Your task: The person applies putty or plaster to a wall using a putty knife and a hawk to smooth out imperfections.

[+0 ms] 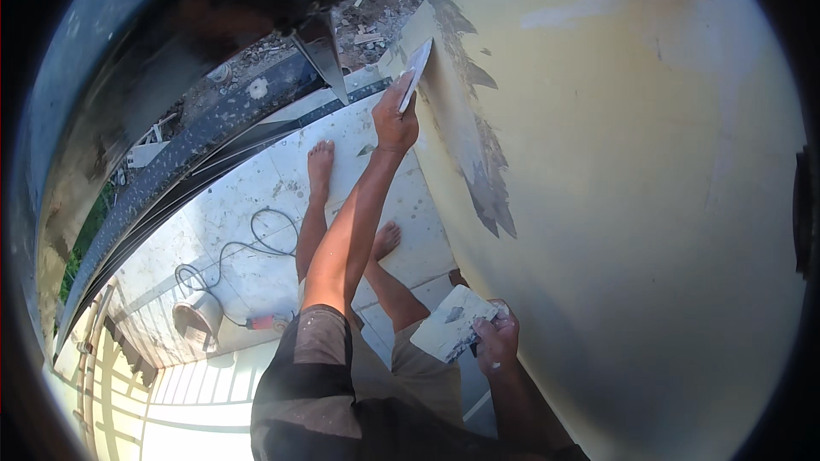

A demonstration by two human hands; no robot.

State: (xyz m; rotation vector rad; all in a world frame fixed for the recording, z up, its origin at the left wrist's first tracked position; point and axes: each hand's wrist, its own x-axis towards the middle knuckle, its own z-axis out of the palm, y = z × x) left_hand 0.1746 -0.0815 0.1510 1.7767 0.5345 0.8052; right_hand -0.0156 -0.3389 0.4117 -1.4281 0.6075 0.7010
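left hand [395, 119] clamped on knife [416, 75] handle, blade edge on wall [649, 205] by the grey patch [478, 154] | right hand [495, 340] clamped on hawk [451, 324], held low, just off wall | knife: light, thin springy blade, grip the handle | hawk: flat, stiff, keep level, putty slides

A pale tiled floor [256, 265] is seen below. On it a dark cable [248, 243] is laid in loops, a bucket [198, 316] is stood beside an orange-red tool [269, 322], and two bare feet [320, 166] are planted.
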